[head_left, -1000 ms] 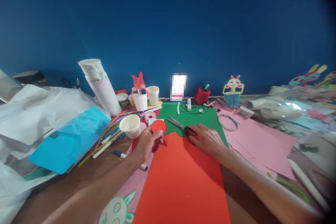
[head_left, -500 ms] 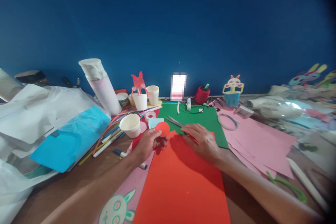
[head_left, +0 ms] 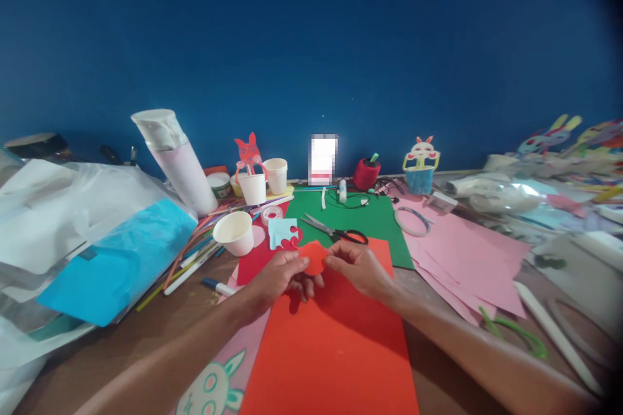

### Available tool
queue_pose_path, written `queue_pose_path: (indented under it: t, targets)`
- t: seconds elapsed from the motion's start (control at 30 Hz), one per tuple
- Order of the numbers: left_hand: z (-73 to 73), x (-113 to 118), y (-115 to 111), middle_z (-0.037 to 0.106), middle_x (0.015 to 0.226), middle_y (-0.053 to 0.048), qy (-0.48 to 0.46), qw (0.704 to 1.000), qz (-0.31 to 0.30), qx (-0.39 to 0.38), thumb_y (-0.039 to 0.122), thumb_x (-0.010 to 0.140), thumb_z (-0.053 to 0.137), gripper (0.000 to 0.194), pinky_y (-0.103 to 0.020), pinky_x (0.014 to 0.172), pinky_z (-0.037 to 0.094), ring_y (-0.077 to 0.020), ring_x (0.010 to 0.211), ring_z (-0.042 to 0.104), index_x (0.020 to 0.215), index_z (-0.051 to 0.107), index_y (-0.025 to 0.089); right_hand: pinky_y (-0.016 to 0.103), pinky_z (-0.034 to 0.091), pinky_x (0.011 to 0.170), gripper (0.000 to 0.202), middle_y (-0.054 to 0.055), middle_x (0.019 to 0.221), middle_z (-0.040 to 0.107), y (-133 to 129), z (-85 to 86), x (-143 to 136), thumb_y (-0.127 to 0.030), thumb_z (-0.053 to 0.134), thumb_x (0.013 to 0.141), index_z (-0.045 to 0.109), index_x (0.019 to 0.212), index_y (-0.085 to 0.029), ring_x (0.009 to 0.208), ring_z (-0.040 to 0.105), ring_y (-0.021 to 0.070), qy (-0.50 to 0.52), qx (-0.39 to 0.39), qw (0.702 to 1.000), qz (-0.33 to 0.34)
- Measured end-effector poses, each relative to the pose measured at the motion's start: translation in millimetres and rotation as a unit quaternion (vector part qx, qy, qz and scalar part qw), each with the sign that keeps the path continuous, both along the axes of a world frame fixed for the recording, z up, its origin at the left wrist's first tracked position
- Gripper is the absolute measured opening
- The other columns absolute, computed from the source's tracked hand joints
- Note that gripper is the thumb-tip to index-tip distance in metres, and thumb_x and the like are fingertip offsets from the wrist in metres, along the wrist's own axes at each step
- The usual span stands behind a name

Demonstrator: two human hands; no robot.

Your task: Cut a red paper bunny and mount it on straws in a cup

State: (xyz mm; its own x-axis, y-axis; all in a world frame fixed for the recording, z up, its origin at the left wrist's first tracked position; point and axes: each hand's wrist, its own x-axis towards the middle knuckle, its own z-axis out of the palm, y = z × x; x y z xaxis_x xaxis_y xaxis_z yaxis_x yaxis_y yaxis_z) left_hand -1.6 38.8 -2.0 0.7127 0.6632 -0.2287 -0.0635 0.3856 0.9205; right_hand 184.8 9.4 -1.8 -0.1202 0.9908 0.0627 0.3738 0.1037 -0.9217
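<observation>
A round red-orange paper disc (head_left: 314, 259) is held between both hands above a large red-orange paper sheet (head_left: 335, 350). My left hand (head_left: 287, 272) pinches its left edge between thumb and fingers. At the disc's right edge, my right hand (head_left: 357, 268) grips it with thumb and fingertips. Just beyond my hands, scissors (head_left: 333, 231) with black handles lie on the green sheet (head_left: 384, 227), blades toward the upper left. A light-blue paper piece (head_left: 282, 233) with a wavy cut edge lies beyond my left hand, beside red scraps.
White paper cups (head_left: 234, 234), a tape roll (head_left: 271, 214), a marker (head_left: 218, 286) and coloured sticks crowd the left. Pink sheets (head_left: 472, 259) and a blue cup with a paper figure (head_left: 419, 178) are on the right. A tall white roll (head_left: 178, 162) leans at back left.
My right hand has let go of the scissors, which now lie on the green sheet, and has taken hold of the disc. My left hand has brought the disc slightly nearer.
</observation>
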Motion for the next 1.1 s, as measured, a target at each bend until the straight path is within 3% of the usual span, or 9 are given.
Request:
queue_pose_path:
  t: [0.1, 0.2, 0.3, 0.37, 0.57, 0.7, 0.8, 1.0, 1.1]
  targets:
    - [7.5, -3.9, 4.1, 0.062, 0.061, -0.01, 0.029, 0.999, -0.019, -0.019, 0.051, 0.081, 0.037, 0.047, -0.022, 0.041, 0.04, -0.0135, 0.046, 0.054, 0.075, 0.06, 0.011, 0.022, 0.036, 0.054, 0.021, -0.002, 0.062, 0.055, 1.7, -0.8, 1.5, -0.034, 0.051, 0.079, 0.053, 0.069, -0.016, 0.058, 0.049, 0.0097, 0.031, -0.018, 0.999, -0.003]
    - [14.4, -8.8, 9.3, 0.06, 0.059, -0.007, 0.041, 0.995, 0.092, 0.009, 0.053, 0.082, 0.032, 0.05, -0.023, 0.045, 0.04, -0.0123, 0.046, 0.053, 0.072, 0.058, 0.012, 0.021, 0.035, 0.052, 0.021, -0.001, 0.059, 0.055, 2.4, -1.3, 3.8, -0.033, 0.05, 0.079, 0.053, 0.068, -0.015, 0.056, 0.049, 0.0097, 0.029, -0.023, 0.999, -0.008]
    - [16.7, -12.8, 11.3, 0.058, 0.059, -0.003, 0.07, 0.964, 0.219, 0.134, 0.048, 0.083, 0.035, 0.043, -0.022, 0.048, 0.039, -0.0103, 0.047, 0.05, 0.069, 0.057, 0.014, 0.02, 0.032, 0.047, 0.023, 0.0, 0.059, 0.056, 0.0, -3.2, 5.2, -0.033, 0.046, 0.081, 0.053, 0.067, -0.016, 0.052, 0.048, 0.0094, -0.023, -0.013, 1.0, 0.003]
    - [15.5, -13.9, 10.0, 0.058, 0.061, -0.001, 0.115, 0.931, 0.249, 0.24, 0.042, 0.083, 0.04, 0.035, -0.021, 0.052, 0.039, -0.01, 0.052, 0.05, 0.067, 0.056, 0.015, 0.02, 0.03, 0.046, 0.024, -0.001, 0.057, 0.055, -2.7, -5.2, 4.9, -0.032, 0.045, 0.082, 0.054, 0.066, -0.016, 0.051, 0.046, 0.0091, -0.093, 0.025, 0.995, -0.002]
    - [7.7, -10.9, 3.1, 0.064, 0.079, -0.001, 0.196, 0.867, 0.213, 0.406, 0.029, 0.079, 0.048, 0.017, -0.022, 0.073, 0.041, -0.0139, 0.077, 0.056, 0.079, 0.061, 0.018, 0.023, 0.033, 0.054, 0.015, 0.0, 0.063, 0.06, -6.0, -10.2, 6.6, -0.024, 0.046, 0.083, 0.058, 0.076, -0.019, 0.056, 0.051, 0.0108, -0.257, 0.199, 0.946, -0.006]
    - [8.0, -10.5, 2.2, 0.063, 0.079, 0.0, 0.193, 0.868, 0.208, 0.408, 0.028, 0.082, 0.043, 0.019, -0.021, 0.071, 0.042, -0.0128, 0.076, 0.057, 0.082, 0.06, 0.019, 0.031, 0.032, 0.072, 0.012, 0.003, 0.077, 0.064, -4.3, -10.2, 14.3, -0.014, 0.048, 0.083, 0.058, 0.087, -0.02, 0.072, 0.054, 0.0135, -0.349, 0.419, 0.833, 0.094]
    - [7.6, -11.8, 2.3, 0.062, 0.077, 0.0, 0.196, 0.87, 0.197, 0.407, 0.028, 0.084, 0.041, 0.02, -0.021, 0.07, 0.042, -0.0123, 0.073, 0.056, 0.081, 0.059, 0.018, 0.034, 0.03, 0.076, 0.015, 0.002, 0.082, 0.064, -3.2, -9.1, 17.6, -0.011, 0.047, 0.084, 0.057, 0.091, -0.02, 0.076, 0.053, 0.0131, -0.39, 0.453, 0.782, 0.179]
    - [0.1, -12.9, 2.3, 0.06, 0.077, -0.001, 0.197, 0.854, 0.158, 0.454, 0.024, 0.084, 0.042, 0.017, -0.023, 0.069, 0.042, -0.0123, 0.072, 0.055, 0.081, 0.058, 0.018, 0.036, 0.028, 0.079, 0.014, 0.002, 0.078, 0.06, -0.5, -9.4, 18.4, -0.013, 0.045, 0.081, 0.057, 0.08, -0.019, 0.072, 0.049, 0.0132, -0.404, 0.44, 0.772, 0.216]
    - [2.7, -12.0, -1.8, 0.06, 0.082, -0.002, 0.216, 0.823, 0.118, 0.512, 0.02, 0.085, 0.04, 0.018, -0.025, 0.073, 0.041, -0.0133, 0.078, 0.054, 0.084, 0.058, 0.018, 0.036, 0.027, 0.079, 0.016, 0.004, 0.08, 0.059, 0.2, -8.7, 19.8, -0.013, 0.045, 0.077, 0.058, 0.084, -0.02, 0.075, 0.048, 0.0146, -0.404, 0.423, 0.779, 0.223]
